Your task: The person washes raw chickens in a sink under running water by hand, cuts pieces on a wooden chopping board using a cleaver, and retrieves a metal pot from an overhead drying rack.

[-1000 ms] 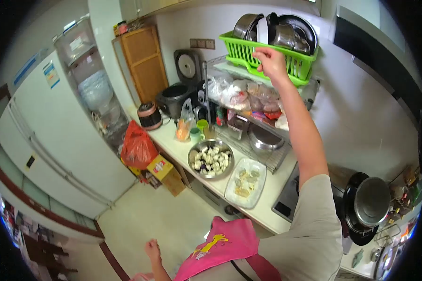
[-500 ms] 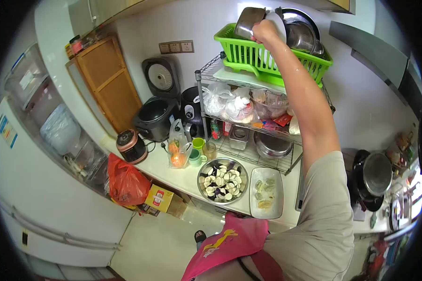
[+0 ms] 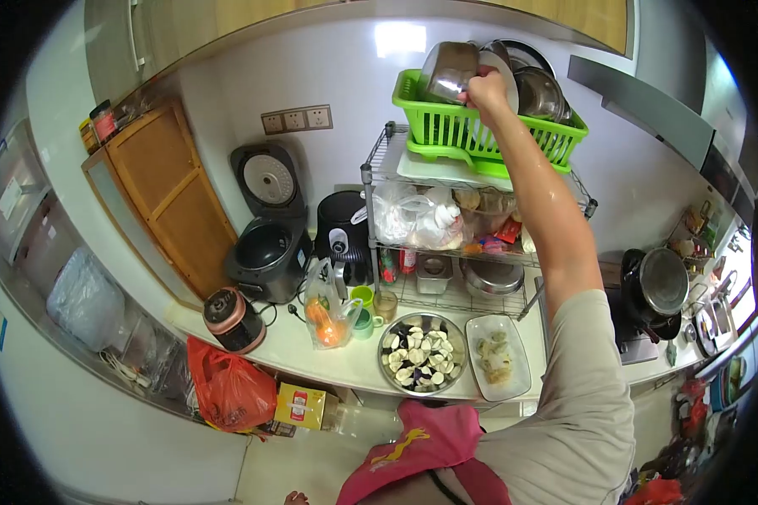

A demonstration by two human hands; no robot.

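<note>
My right hand reaches up into a green dish rack, its fingers closed at the near edge of an upright white plate. Left of those fingers, close against them, a steel pot leans in the rack. Dark metal cookware stands to the right of the plate. Low at the bottom edge, just the fingers of my left hand show, slightly apart with nothing seen in them; the rest is cut off.
Below on the counter are a steel bowl of cut eggplant and a white dish with pale food. A wire shelf carries bags and pans. A rice cooker stands lid up; a stove pan is at right.
The view has tilted and shifted, so the rack and counter sit lower. My right hand remains in the rack by the plate and pot. Fingers of my left hand have come into view at the bottom.
</note>
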